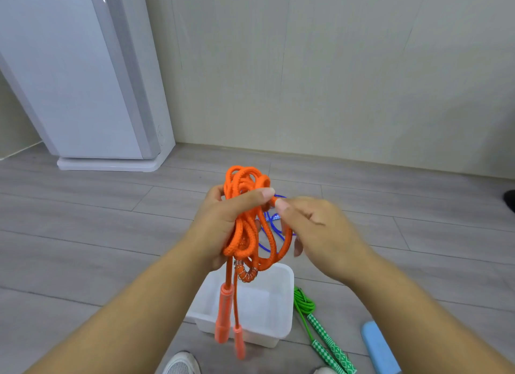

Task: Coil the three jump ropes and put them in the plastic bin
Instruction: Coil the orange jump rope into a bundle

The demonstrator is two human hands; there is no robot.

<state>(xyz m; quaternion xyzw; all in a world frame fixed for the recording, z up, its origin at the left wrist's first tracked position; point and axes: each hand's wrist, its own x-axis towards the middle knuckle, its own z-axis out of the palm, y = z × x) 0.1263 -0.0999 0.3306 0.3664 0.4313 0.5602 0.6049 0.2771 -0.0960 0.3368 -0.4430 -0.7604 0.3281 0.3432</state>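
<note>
At the bottom edge the toe of a white shoe [182, 364] shows, and to its right a light blue object [376, 345] lies on the floor [83, 220], partly covered by the right forearm. Just beside it lies the green jump rope [305, 304], its cord bunched near the bin's right wall and its green-and-white checkered handles [331, 345] running toward the bottom edge. The plastic bin [264, 304], white and translucent, stands on the floor below the hands, with nothing seen lying in it. Two orange handles [224, 312] hang in front of the bin, and a short metal spring [246, 274] curls at the rope above them. The orange jump rope [245, 226] is up in the air, gathered in loose loops. The left hand [220, 220] grips the bundle, fingers curled round its middle and thumb laid across the front. The right hand [320, 228] meets it from the right, its fingers narrow and pinching a strand at the bundle's upper right. Behind the hands the blue jump rope [276, 230] lies on the floor, mostly hidden. Farther back a tall white appliance [78, 81] stands on the left against the pale wall [334, 67].
</note>
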